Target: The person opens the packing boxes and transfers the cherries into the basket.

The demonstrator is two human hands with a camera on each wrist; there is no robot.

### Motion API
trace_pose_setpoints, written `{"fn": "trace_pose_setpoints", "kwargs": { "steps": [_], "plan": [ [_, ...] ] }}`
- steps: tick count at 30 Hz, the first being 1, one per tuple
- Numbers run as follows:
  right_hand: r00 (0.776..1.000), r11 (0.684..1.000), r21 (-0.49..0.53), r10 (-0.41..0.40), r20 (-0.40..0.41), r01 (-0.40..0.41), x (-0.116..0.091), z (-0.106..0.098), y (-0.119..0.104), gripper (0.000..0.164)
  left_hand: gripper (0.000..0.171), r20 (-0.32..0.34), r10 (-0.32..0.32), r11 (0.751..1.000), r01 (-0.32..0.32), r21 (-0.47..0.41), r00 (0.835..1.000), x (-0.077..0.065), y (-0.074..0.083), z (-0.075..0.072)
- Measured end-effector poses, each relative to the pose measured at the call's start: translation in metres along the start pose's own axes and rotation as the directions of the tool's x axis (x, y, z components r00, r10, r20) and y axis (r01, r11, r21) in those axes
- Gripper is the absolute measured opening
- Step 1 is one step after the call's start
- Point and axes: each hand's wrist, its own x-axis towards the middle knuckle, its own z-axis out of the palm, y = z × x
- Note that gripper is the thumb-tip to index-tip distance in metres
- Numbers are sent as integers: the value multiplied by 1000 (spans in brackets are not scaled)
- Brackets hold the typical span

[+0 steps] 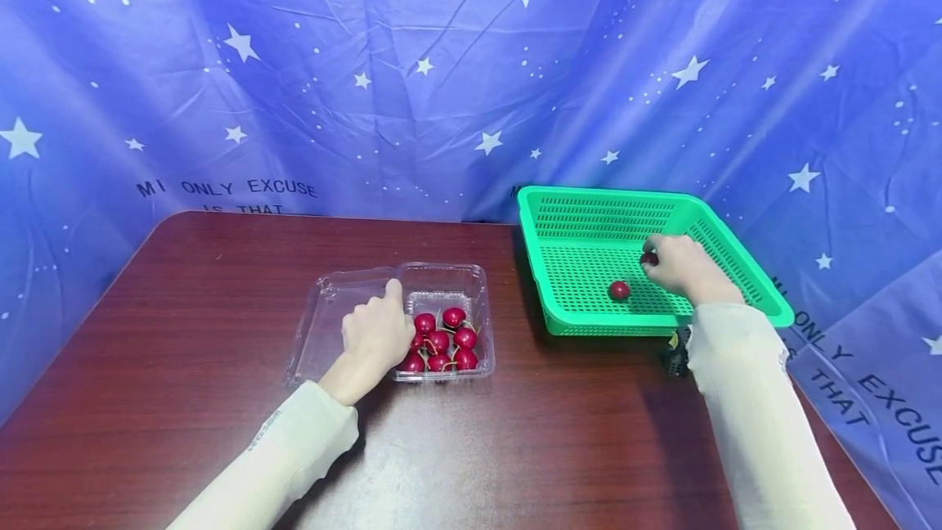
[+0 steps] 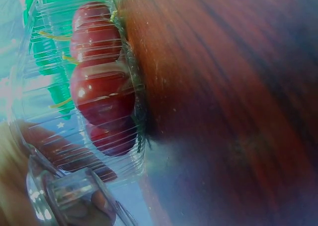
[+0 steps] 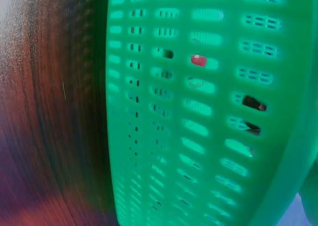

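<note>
My left hand (image 1: 377, 330) grips the clear plastic clamshell box (image 1: 489, 301) at its hinge side, thumb along the edge. Several red cherries (image 1: 437, 342) with stems lie in the box's near part; through its ribbed wall the left wrist view also shows some cherries (image 2: 103, 94). Over in the green basket (image 1: 533, 268), my right hand (image 1: 684, 264) pinches one dark cherry (image 1: 649, 258), mostly hidden by the fingertips. Another cherry (image 1: 619, 290) rests on the basket floor. The slotted basket wall (image 3: 208, 131) fills most of the right wrist view, hiding that hand's fingers.
The box's open lid (image 1: 331, 309) lies flat on the left, partly under my left wrist. A small black object (image 1: 673, 358) shows below my right sleeve, beside the basket. Behind the brown wooden table (image 1: 478, 456) hangs a blue star-patterned cloth (image 1: 412, 121).
</note>
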Motion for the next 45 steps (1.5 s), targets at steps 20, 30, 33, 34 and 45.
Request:
{"fn": "trace_pose_setpoints", "kwargs": {
  "steps": [20,30,33,34,45],
  "plan": [
    [998,999,16,32,58,-33,-1,10,1,32,27,5,-8,1000,8,-3,1000,1,-1,1],
    [997,999,25,28,67,-30,1,15,1,33,27,9,-12,1000,12,0,1000,1,0,0],
    [996,999,16,30,80,-31,1,16,1,32,26,5,-11,1000,11,-2,1000,1,-1,1],
    [996,999,15,31,83,-33,2,16,1,32,26,3,-10,1000,10,-2,1000,1,-1,1],
    [992,999,8,43,121,-44,1,17,1,43,26,-11,-4,1000,4,-3,1000,1,-1,1]
  ]
}}
